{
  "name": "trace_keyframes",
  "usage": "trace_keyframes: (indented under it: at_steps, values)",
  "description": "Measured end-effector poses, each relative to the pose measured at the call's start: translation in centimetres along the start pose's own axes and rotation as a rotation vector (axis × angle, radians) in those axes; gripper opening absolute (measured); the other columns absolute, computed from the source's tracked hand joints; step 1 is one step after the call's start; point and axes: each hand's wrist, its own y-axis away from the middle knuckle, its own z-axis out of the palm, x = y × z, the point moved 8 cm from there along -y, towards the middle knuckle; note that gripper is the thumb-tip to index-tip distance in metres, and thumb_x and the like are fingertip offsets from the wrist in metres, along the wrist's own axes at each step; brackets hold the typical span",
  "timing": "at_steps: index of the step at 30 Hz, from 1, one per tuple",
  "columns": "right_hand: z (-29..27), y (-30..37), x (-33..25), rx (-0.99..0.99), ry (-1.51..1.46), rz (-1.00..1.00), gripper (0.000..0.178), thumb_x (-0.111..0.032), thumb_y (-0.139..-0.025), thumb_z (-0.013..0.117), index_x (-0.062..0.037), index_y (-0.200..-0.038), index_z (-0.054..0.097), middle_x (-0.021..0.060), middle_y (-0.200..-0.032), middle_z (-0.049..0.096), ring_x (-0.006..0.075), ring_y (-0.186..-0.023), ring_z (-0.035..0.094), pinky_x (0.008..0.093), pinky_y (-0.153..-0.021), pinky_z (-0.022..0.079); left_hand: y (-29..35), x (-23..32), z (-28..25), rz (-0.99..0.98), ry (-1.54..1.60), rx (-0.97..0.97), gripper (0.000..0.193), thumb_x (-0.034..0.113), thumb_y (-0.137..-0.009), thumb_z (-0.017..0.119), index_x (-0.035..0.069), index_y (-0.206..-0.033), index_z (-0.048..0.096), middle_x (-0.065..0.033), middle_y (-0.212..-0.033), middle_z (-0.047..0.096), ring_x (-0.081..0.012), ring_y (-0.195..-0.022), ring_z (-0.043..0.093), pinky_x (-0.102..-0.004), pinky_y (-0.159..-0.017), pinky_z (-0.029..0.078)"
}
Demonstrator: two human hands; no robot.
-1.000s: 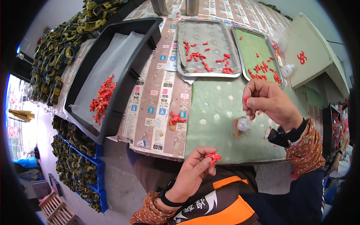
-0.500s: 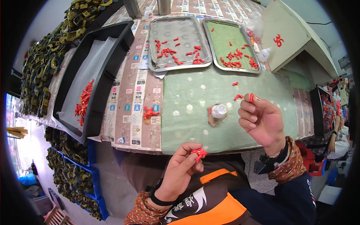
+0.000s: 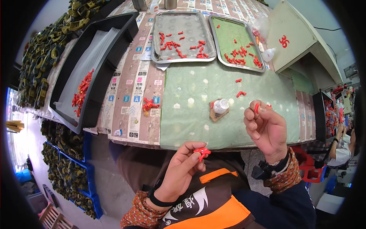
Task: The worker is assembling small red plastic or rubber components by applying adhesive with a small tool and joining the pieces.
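Over the table's front edge, my left hand [image 3: 182, 165] pinches a small red plastic figure [image 3: 203, 153] between thumb and index finger. Farther right, above the green mat, my right hand [image 3: 270, 133] has its fingers curled. A small curved red plastic part [image 3: 256, 108] sits in its thumb-and-finger pinch. Another bit of red shows just behind that thumb; whether it is held I cannot tell. Between the hands and a little beyond them stands a small clear bottle [image 3: 221, 106] on a brown pad [image 3: 218, 115]. Two loose red parts, one of them this red part [image 3: 241, 94], lie on the mat.
Two metal trays, one grey-lined [image 3: 183, 28] and one green-lined [image 3: 228, 30], hold red parts at the back. A black bin [image 3: 103, 76] with red pieces stands left. Red pieces [image 3: 150, 105] lie beside the mat. A white box [image 3: 301, 42] stands back right; another person works far right.
The whole view has shifted slightly. My right hand has come a little nearer to me, still pinching its red part. My left hand keeps the red figure in its pinch.
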Motion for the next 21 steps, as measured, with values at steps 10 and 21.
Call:
trace_keyframes:
  at_steps: [10,21]
  values:
    - [0.8,-0.6,-1.9,0.112,1.093,-0.473,0.011,0.003,-0.092,0.066,-0.0007,-0.101,0.061,0.0039,-0.091,0.064,0.0078,-0.073,0.063,0.0238,-0.058,0.053,-0.2,-0.1,-0.6,-0.006,-0.040,0.052,0.030,0.013,-0.104,0.059,0.004,-0.132,0.054,-0.0073,-0.109,0.064,-0.0114,-0.083,0.057,-0.0325,-0.082,0.050]
    - [4.9,-1.1,-1.1,-0.027,1.731,-1.018,0.024,0.008,-0.082,0.072,-0.0008,-0.101,0.062,0.0155,-0.089,0.063,0.0339,-0.076,0.064,0.0396,-0.064,0.052,-0.7,0.3,-0.7,-0.013,-0.052,0.072,0.030,0.013,-0.105,0.059,0.003,-0.133,0.054,-0.0059,-0.104,0.062,-0.0111,-0.084,0.058,-0.0309,-0.083,0.051]
